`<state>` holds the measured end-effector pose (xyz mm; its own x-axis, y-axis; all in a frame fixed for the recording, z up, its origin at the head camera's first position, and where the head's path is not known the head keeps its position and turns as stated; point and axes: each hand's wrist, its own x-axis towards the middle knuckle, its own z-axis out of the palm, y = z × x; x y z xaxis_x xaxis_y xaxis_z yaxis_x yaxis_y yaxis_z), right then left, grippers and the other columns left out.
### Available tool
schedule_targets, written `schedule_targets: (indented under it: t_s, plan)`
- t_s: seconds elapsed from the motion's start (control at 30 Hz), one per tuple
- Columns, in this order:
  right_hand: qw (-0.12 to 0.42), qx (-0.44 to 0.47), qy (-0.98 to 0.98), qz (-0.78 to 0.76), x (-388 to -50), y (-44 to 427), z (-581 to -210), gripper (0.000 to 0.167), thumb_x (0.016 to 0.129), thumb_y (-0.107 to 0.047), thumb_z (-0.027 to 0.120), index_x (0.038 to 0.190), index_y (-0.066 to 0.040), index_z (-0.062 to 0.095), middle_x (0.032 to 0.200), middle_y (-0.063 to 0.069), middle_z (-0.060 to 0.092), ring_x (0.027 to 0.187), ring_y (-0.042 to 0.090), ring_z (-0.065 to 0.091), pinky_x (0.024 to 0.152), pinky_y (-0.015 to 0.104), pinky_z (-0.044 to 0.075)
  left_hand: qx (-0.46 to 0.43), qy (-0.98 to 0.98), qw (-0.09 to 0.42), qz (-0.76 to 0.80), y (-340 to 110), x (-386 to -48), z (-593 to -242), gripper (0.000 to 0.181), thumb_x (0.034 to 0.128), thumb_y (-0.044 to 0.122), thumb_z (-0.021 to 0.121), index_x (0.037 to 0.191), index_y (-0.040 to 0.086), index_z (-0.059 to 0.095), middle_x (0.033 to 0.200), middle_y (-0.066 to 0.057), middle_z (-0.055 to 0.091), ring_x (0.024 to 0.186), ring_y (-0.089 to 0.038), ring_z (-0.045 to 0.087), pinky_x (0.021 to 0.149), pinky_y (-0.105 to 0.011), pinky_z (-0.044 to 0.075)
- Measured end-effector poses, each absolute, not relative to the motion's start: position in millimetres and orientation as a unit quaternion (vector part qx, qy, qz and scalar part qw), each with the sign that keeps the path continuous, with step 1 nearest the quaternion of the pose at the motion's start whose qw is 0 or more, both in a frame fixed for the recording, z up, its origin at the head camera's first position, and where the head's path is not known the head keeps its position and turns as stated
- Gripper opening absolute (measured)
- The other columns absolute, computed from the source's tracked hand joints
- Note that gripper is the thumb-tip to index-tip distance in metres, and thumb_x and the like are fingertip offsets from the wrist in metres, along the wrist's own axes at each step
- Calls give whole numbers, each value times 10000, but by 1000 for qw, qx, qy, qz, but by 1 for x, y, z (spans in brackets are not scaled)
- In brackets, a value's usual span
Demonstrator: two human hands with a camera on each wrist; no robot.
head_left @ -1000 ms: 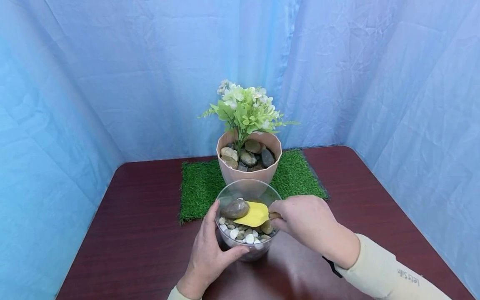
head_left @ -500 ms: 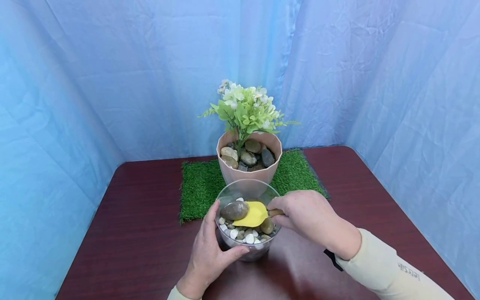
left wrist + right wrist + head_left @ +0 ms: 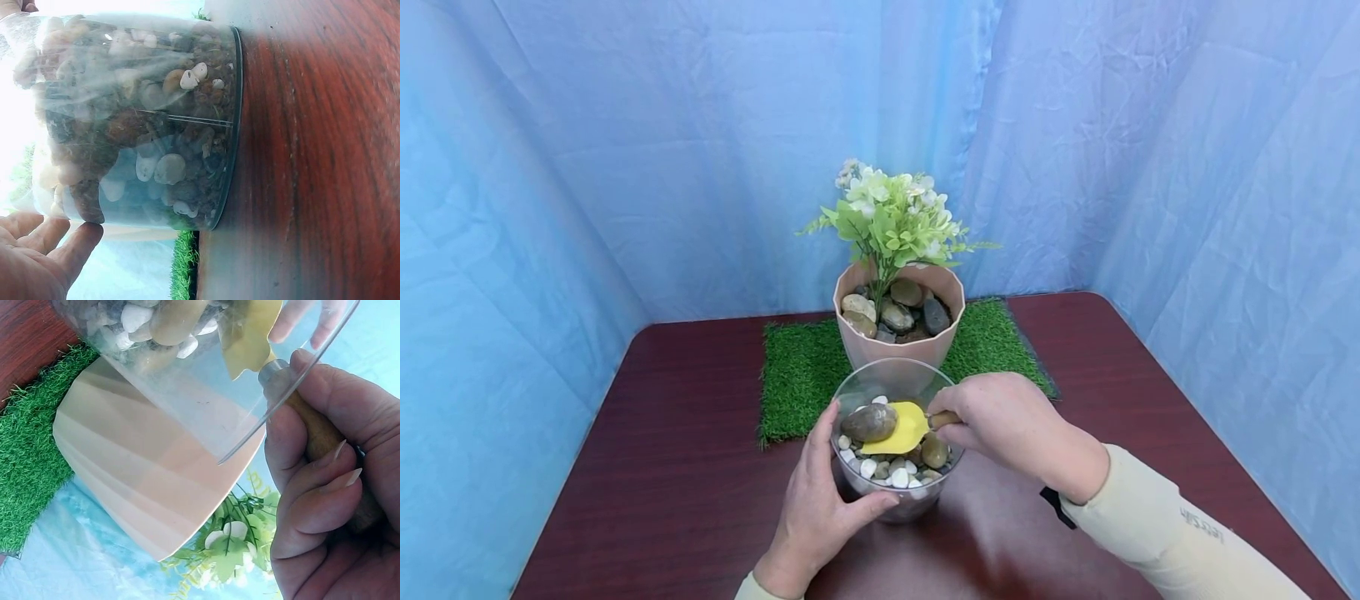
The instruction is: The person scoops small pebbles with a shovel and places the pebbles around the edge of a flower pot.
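Note:
In my right hand I grip the wooden handle of a small yellow garden trowel. Its blade is inside a clear plastic container, against a large brown stone; how far the blade reaches beneath that stone is hidden. White and brown pebbles fill the lower part, with a rounder olive stone at the right. My left hand holds the container's near left side, thumb at the front rim. In the left wrist view, fingertips touch the clear wall.
Right behind the container stands a pink faceted flowerpot with large stones and a white-flowered plant. The pot is on a green turf mat on the dark red table. Blue curtains enclose the back and sides.
My right hand has risen slightly and shifted left, bringing more of the trowel's handle into view. The blade has slid a little left against the large stone. The left hand stays put.

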<state>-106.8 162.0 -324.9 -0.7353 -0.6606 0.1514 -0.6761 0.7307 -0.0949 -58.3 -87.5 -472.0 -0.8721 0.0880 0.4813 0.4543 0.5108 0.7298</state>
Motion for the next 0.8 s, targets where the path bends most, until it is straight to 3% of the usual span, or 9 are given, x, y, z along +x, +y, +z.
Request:
schedule_targets:
  t_s: [0.13,0.3,0.4,0.53,0.7,0.8]
  plan:
    - [34,363,-927,82,-111,162,-325,360,936,-179,756,701,-321,522,645,-200,340,577,-17,305,543,206,327,-165,-844,199,-469,-87,-58,-473,1273,700,598,921,1675,185,214,1654,-59,398,1454,-267,473,1213,-236,328]
    - [16,369,-924,95,-117,164,-325,460,923,-151,736,670,-280,373,673,-169,224,591,-14,221,563,209,267,-161,-846,197,-468,-87,-58,-472,1279,695,601,922,1676,191,212,1655,-54,396,1463,-255,462,1217,-230,318]
    - [1,370,-923,110,-120,166,-325,473,920,-175,756,676,-274,363,684,-167,218,590,-18,224,573,213,279,-157,-849,195,-465,-87,-58,-472,1282,689,603,924,1675,198,212,1663,-43,383,1471,-249,451,1222,-236,314]
    - [-20,367,-921,126,-124,167,-325,356,921,-211,776,711,-311,507,676,-204,334,594,-37,317,595,218,355,-156,-851,194,-462,-87,-58,-471,1284,689,613,919,1676,203,209,1671,-26,368,1477,-246,444,1228,-256,316]
    - [-26,362,-921,139,-128,169,-328,120,904,-239,803,878,-328,727,764,-266,570,641,-66,474,640,220,463,-158,-851,195,-462,-87,-58,-472,1284,692,621,914,1677,202,206,1666,-30,374,1470,-253,451,1228,-291,328]
    - [-30,359,-921,149,-130,171,-330,94,900,-248,808,949,-320,773,813,-276,631,665,-72,523,660,224,496,-156,-851,193,-462,-87,-58,-472,1285,691,623,914,1677,209,202,1665,-28,375,1469,-252,452,1226,-318,340]
